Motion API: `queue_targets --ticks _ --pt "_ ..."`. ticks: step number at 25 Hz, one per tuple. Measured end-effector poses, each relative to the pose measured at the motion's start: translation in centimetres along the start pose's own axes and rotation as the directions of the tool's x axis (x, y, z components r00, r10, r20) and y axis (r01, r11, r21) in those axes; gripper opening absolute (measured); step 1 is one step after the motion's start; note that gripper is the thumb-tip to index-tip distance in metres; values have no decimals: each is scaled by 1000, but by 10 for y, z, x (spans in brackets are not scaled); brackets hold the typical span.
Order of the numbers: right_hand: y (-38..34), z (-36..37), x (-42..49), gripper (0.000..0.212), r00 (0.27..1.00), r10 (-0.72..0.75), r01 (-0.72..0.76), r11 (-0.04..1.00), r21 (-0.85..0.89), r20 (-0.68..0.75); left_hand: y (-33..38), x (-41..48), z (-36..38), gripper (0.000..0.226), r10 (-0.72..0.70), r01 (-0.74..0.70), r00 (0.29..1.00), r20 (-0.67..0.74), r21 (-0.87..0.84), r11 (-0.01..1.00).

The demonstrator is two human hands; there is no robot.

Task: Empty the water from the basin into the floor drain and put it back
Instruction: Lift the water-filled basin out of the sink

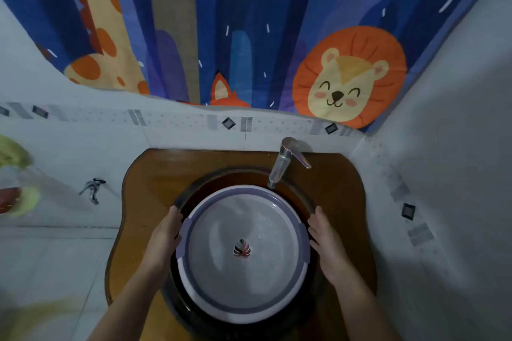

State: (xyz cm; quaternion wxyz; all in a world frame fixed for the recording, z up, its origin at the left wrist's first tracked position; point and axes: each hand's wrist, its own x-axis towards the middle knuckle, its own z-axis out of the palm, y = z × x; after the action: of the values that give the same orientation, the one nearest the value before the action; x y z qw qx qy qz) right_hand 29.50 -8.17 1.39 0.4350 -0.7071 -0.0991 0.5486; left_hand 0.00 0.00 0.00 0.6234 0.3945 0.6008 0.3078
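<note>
Lilac basin, fill lvl unclear

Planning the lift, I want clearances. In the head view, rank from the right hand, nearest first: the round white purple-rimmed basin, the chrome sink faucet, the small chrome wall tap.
1. Round white purple-rimmed basin, against the right hand.
2. Chrome sink faucet, behind the basin.
3. Small chrome wall tap, far left wall.
</note>
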Motion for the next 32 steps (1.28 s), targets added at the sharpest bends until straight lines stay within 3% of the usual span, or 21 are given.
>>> queue_targets --ticks 17,21,27,32 --pt "17 -7 48 73 982 190 -190 982 -24 -14 -29 46 6 61 -273 300 953 -135 258 919" --pt "19 -4 63 75 965 260 -260 964 -50 -20 -22 55 13 70 -316 341 940 -127 337 878" --pt "23 0 78 72 952 303 -306 949 -77 -45 -27 65 15 68 -411 429 903 -122 273 861" --pt "25 0 84 64 945 316 -325 936 -138 -78 -33 67 16 77 -375 401 916 -143 318 859"
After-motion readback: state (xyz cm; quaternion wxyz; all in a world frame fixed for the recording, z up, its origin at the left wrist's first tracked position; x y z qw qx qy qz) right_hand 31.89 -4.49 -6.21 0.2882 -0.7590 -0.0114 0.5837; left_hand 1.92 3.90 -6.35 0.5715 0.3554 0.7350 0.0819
